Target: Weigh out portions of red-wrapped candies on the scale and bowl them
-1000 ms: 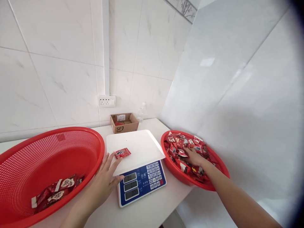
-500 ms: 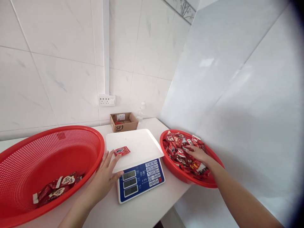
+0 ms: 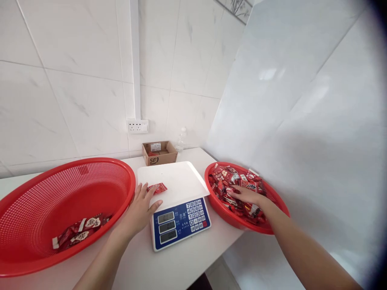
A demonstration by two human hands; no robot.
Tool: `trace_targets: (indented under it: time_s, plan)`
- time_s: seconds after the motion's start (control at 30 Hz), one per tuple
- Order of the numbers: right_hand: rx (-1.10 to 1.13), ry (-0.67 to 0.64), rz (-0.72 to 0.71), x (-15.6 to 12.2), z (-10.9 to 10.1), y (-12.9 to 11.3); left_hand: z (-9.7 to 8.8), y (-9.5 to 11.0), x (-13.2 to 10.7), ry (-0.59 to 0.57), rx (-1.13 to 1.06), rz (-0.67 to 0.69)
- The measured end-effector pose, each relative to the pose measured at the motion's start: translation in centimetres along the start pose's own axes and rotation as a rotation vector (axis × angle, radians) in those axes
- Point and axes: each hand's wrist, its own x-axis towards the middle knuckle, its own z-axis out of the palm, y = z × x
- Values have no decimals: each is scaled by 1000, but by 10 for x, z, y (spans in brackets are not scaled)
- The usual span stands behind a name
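My left hand [image 3: 140, 209] lies at the left edge of the white digital scale [image 3: 171, 179] with its fingers spread. Its fingertips reach to a small red snack packet [image 3: 159, 188] on the weighing plate, partly over its left end. On the right, my right hand [image 3: 249, 196] rests in a round red basket [image 3: 225, 212] heaped with red snack packets [image 3: 223, 175]. The fingers of that hand are stretched out and touch the packets from above; the undersides of the fingertips are hidden.
A larger red perforated basket [image 3: 68, 169] stands at the left, with a few dark red packets [image 3: 83, 229] inside. Behind the scale are a small cardboard box [image 3: 160, 158] and a clear plastic bottle [image 3: 181, 141]. Tiled walls close off the white table [image 3: 193, 237] behind and at right.
My right hand has shifted slightly left among the packets, some of which lie differently. My left fingers now cover more of the packet on the scale. The view has moved a little.
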Motion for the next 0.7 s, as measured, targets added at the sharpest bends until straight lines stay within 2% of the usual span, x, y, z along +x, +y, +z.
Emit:
trace_targets:
  time_s: [0.17, 0.27, 0.5, 0.7]
  plan:
    - [-39, -40, -84, -22, -8, 5, -5, 5, 2, 44, -5, 30]
    - [-74, -22, -84, -22, -7, 7, -7, 11, -4, 74, 20, 27]
    - [-229, 134, -24, -7, 11, -1, -13, 23, -14, 132, 36, 12]
    - [-233, 271, -48, -9, 7, 3, -3, 7, -14, 178, -29, 29]
